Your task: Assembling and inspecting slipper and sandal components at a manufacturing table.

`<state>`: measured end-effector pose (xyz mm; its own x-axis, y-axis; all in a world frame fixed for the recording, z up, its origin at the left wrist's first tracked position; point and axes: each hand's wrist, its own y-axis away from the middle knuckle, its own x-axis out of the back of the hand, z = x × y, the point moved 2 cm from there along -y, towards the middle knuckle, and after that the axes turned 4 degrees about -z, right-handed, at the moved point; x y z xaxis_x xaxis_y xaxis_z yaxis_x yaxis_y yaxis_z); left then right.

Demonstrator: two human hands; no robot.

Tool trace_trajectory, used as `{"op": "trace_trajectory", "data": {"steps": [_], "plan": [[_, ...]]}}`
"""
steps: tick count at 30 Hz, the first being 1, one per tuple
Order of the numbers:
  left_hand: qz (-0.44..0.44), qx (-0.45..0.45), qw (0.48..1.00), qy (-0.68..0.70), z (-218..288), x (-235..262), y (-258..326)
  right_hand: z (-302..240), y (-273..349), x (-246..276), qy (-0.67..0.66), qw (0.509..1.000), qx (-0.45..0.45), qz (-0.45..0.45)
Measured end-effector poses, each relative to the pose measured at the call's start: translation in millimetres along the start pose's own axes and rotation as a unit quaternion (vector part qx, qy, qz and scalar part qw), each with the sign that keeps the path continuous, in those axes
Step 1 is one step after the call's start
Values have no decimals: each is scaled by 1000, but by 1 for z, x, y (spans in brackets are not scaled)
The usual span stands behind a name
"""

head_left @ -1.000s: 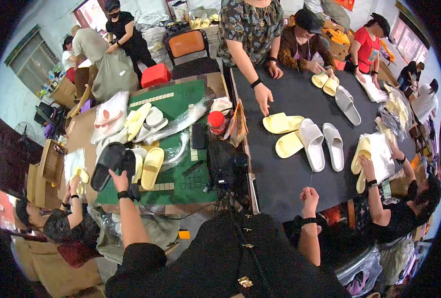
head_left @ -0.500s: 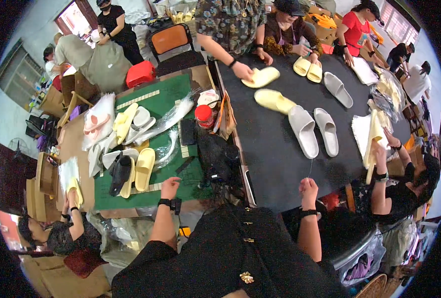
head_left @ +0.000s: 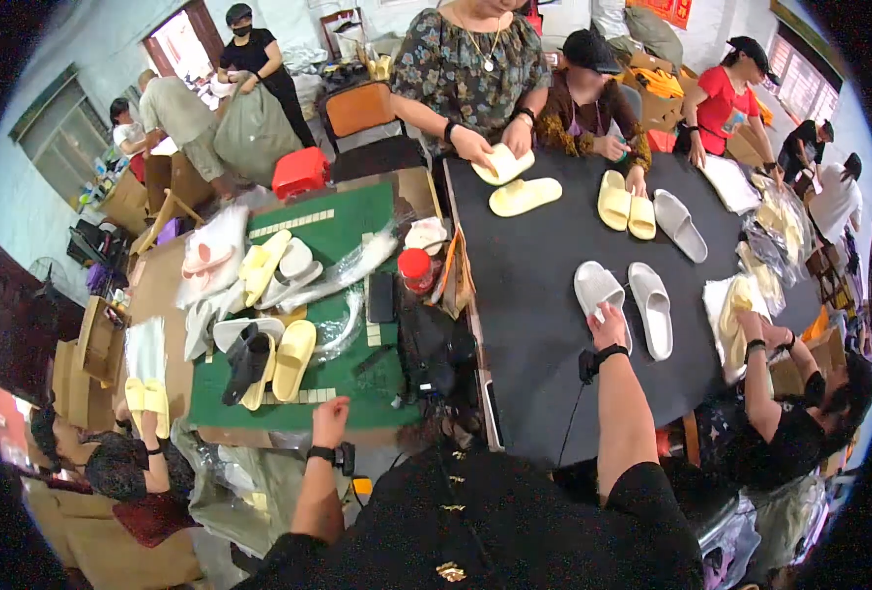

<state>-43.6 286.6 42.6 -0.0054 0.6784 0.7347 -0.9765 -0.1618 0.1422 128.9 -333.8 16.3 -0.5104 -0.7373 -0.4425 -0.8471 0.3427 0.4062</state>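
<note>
Head view, right hand: the right hand (head_left: 609, 324), right of the frame's centre, touches the near end of a light-grey moulded slide slipper (head_left: 598, 283); I cannot tell whether it grips.
Grey pair: this slipper lies on the dark-topped worktop (head_left: 534, 295), its matching light-grey slipper (head_left: 651, 313) just to the right.
Left hand: the left hand (head_left: 330, 423), below centre-left, has its fingers curled; nothing shows in it, and I cannot tell whether it is clenched.
Green mat: near that hand, the flat green mat (head_left: 357, 211) carries a pale-yellow slide slipper (head_left: 294, 360) and a black slipper (head_left: 247, 366).
Upper centre: a co-worker in a floral top (head_left: 456, 74) holds a cream-yellow slipper (head_left: 503, 165).
</note>
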Motion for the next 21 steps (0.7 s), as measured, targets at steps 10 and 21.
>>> {"op": "trace_trajectory", "data": {"steps": [10, 21], "plan": [[19, 1, 1000, 22, -4, 20, 34, 32, 13, -19, 60, 993, -28, -95], [-56, -135, 987, 62, 110, -11, -53, 39, 165, 53, 337, 908, -124, -217]]}}
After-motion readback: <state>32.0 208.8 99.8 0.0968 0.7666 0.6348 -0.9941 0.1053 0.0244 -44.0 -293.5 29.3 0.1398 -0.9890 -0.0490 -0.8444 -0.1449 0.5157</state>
